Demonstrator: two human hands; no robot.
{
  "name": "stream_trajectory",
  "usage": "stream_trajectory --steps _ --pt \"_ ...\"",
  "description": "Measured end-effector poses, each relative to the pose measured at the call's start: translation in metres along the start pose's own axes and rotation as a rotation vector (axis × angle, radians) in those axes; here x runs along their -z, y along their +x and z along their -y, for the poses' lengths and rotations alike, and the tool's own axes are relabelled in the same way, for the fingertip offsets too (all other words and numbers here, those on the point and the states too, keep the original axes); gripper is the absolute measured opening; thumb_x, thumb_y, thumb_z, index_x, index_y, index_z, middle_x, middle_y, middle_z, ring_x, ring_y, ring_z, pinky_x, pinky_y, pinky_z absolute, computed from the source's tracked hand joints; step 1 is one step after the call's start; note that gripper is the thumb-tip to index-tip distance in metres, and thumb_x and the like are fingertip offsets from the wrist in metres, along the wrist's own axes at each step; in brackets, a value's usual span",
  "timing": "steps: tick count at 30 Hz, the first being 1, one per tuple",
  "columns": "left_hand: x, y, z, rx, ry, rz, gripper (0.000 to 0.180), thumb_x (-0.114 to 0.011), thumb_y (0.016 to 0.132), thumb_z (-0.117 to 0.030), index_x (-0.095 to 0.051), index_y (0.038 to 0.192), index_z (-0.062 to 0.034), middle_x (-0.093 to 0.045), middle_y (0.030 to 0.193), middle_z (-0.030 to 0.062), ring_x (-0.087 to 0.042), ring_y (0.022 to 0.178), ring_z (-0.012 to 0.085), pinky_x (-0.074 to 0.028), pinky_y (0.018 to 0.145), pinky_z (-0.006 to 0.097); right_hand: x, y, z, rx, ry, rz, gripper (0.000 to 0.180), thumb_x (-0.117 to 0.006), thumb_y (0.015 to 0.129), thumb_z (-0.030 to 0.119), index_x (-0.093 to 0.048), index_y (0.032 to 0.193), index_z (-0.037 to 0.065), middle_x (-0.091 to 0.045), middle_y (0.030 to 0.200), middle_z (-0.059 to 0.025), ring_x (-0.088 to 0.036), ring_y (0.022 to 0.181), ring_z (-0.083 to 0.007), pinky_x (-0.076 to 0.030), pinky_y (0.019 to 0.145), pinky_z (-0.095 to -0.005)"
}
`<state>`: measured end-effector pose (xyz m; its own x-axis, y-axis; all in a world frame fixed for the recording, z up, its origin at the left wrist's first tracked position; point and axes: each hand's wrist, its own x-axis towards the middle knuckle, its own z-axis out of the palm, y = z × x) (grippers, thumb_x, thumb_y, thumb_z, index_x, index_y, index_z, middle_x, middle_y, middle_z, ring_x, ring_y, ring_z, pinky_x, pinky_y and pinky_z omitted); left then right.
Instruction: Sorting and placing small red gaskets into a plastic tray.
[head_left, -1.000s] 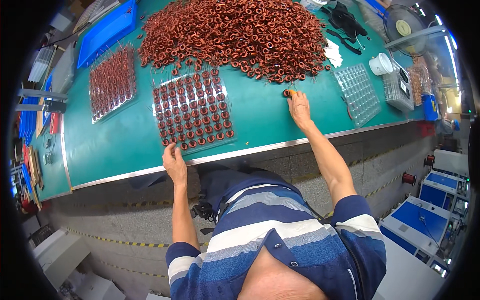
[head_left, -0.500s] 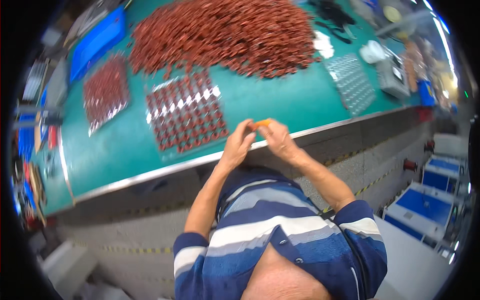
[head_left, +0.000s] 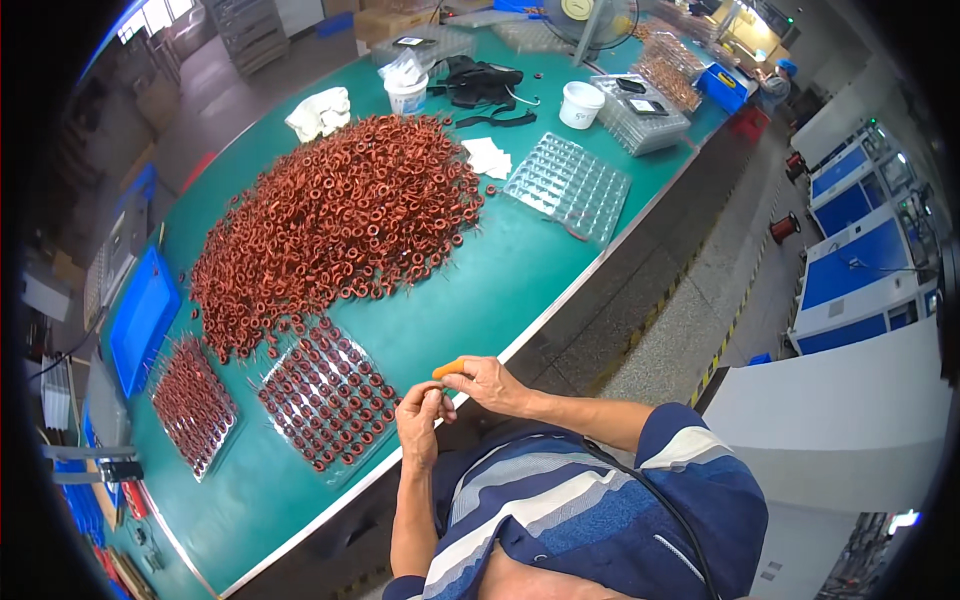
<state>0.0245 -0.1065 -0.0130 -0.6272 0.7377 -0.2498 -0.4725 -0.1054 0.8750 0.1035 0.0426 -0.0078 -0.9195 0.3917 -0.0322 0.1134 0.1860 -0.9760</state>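
My left hand [head_left: 418, 418] and my right hand [head_left: 487, 386] meet over the near edge of the green table, fingertips pinched together. An orange cover [head_left: 450, 369] sits on a finger of my right hand. Whatever lies between the fingertips is too small and hidden to name. Closest to my hands is a clear plastic tray [head_left: 372, 447] with rows of red-brown wire-wound rings in its pockets. Beyond it spreads a large heap of similar loose rings [head_left: 340, 205] with thin wire ends.
Another filled tray [head_left: 195, 405] lies left, beside a blue bin [head_left: 143, 320]. An unfilled clear tray [head_left: 570, 185] rests to the right, near white paper [head_left: 487, 158]. Farther back stand white tubs [head_left: 580, 105], stacked trays [head_left: 640, 118], a black strap bundle [head_left: 480, 82] and a fan [head_left: 590, 15].
My view has swung round, so the table now runs diagonally and more of its far end shows. Both hands stay together at the edge, fingertips still pinched.
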Motion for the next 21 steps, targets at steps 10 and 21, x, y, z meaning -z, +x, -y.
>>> stream_trajectory --steps 10,21 --pt "-0.01 0.008 -0.006 0.023 -0.041 0.049 0.026 -0.055 0.096 -0.024 -0.061 0.101 0.0006 -0.06 0.071 0.0063 -0.055 0.058 0.0111 -0.042 0.054 0.022 0.017 0.004 0.016 0.499 -0.48 -0.123 0.012 -0.064 0.082 0.015 -0.064 0.082 0.004 -0.056 0.083 -0.0091 -0.055 0.082 -0.0276 -0.046 0.073 -0.0381" --pt "-0.002 0.011 0.01 0.017 -0.125 -0.054 0.027 -0.047 0.098 -0.028 -0.058 0.098 -0.0037 -0.054 0.063 0.0046 -0.049 0.05 0.0113 -0.039 0.045 0.024 0.012 0.008 0.025 0.337 -0.306 -0.083 0.013 -0.068 0.082 0.014 -0.072 0.092 0.007 -0.061 0.102 -0.0102 -0.053 0.104 -0.0285 -0.043 0.09 -0.0373"
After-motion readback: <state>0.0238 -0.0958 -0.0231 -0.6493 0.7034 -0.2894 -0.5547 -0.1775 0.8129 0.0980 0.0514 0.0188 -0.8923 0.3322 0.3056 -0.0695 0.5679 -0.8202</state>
